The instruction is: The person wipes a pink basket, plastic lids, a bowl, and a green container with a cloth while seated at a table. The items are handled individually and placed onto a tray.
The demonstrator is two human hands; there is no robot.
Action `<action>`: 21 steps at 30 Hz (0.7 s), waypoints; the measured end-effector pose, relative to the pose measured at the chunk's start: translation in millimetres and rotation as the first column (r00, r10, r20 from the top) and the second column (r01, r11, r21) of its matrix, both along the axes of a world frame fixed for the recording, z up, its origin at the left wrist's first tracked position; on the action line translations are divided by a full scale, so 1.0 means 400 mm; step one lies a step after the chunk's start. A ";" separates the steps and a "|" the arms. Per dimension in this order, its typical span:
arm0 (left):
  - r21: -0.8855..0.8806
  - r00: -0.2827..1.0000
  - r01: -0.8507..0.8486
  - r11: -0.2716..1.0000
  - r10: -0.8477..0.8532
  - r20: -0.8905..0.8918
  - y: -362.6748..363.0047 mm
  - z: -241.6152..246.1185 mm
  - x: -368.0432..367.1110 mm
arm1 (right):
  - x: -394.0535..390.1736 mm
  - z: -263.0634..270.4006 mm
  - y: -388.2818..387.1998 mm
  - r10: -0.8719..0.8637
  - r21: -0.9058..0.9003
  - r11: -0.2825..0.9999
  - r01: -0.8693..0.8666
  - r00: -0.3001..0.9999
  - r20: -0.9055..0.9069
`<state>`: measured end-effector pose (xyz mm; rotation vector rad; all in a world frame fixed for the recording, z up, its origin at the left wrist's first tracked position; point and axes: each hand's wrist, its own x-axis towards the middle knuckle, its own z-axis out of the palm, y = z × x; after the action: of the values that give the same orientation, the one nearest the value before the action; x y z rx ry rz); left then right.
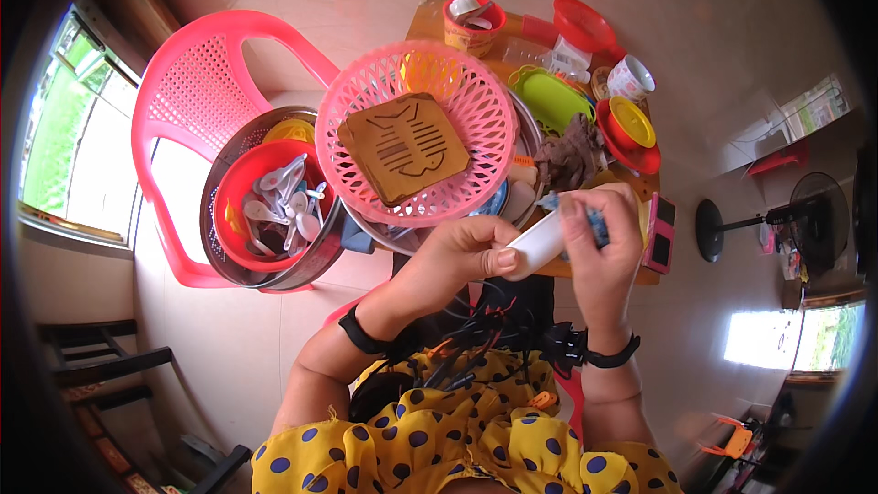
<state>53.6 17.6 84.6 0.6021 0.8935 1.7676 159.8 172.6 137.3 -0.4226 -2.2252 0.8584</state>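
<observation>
My left hand (459, 254) pinches one end of a smooth white object (538, 245), seen side-on, possibly a small dish or tray. My right hand (607, 240) grips a crumpled blue cloth or scrubber (595, 223) and presses it against the object's other end. Just beyond the hands, a pink plastic lattice basket (497, 151) rests over a metal basin (394, 239). Inside the basket lies a square brown board (405, 149) with a fish-shaped cut-out. Part of the basin's contents is hidden by the basket.
On a pink plastic chair (188, 103), a steel colander (278, 281) holds a red bowl (230, 226) of white spoons (295, 209). The wooden table (422, 24) bears a green tray (552, 99), grey cloth (569, 154), a cup (630, 79) and a pink-cased phone (660, 233). Cables (473, 336) hang at my lap.
</observation>
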 end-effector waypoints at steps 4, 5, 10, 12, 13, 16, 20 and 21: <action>0.032 0.996 -0.045 0.998 0.042 0.080 0.011 -0.029 0.003 | 0.021 -0.027 0.027 0.059 -0.422 0.902 -0.096 0.993 -0.099; 0.039 0.977 -0.020 0.999 0.011 0.212 0.014 -0.042 -0.005 | 0.024 -0.038 0.024 0.060 -0.422 0.901 -0.097 0.993 -0.099; -0.005 0.845 -0.122 0.993 0.107 0.524 0.046 0.013 -0.007 | 0.040 -0.081 -0.016 -0.026 -0.029 0.999 0.023 0.994 -0.106; 0.043 0.856 -0.104 0.994 0.067 0.513 0.048 -0.016 -0.008 | 0.031 -0.091 -0.044 0.087 0.241 0.968 -0.063 0.992 -0.090; 0.043 0.855 -0.104 0.994 0.067 0.514 0.047 -0.028 -0.008 | 0.033 -0.091 -0.062 0.128 0.334 0.937 -0.104 0.991 -0.049; 0.013 0.858 -0.101 0.995 0.080 0.507 0.042 -0.035 -0.015 | 0.025 -0.098 -0.097 0.227 0.530 0.824 -0.201 0.974 0.017; 0.074 0.817 -0.173 0.982 0.101 0.568 0.037 -0.057 -0.027 | 0.036 -0.107 -0.060 0.147 0.501 0.861 -0.091 0.987 -0.072; 0.075 0.816 -0.174 0.982 0.101 0.569 0.035 -0.053 -0.029 | 0.037 -0.101 -0.052 0.061 0.445 0.895 -0.002 0.991 -0.118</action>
<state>41.8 31.5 63.4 0.0627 0.4188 1.9891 174.5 151.9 96.8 -0.1078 -2.2235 0.3551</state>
